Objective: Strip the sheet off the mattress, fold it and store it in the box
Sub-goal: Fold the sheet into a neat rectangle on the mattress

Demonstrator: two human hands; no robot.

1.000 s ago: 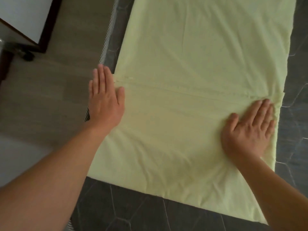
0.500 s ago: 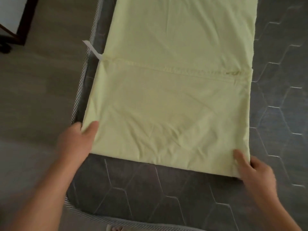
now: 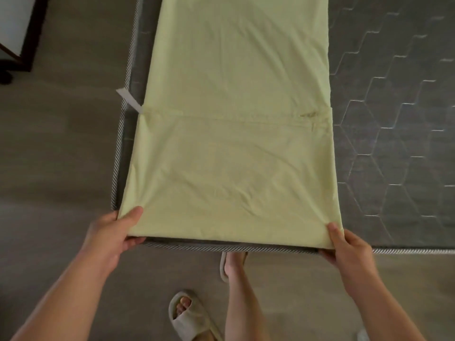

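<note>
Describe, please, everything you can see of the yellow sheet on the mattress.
The sheet is pale yellow, thin cloth by its look, folded into a long strip lying flat and lightly creased on the mattress. A seam crosses it, with a white tag at its left end. The left hand and right hand pinch its near corners, thumbs on top.

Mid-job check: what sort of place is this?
Most likely a bedroom in a home. A bare grey quilted mattress lies under a pale yellow sheet, whose near corners the left hand and right hand grip, and the person stands in slippers on wood-look floor.
</note>
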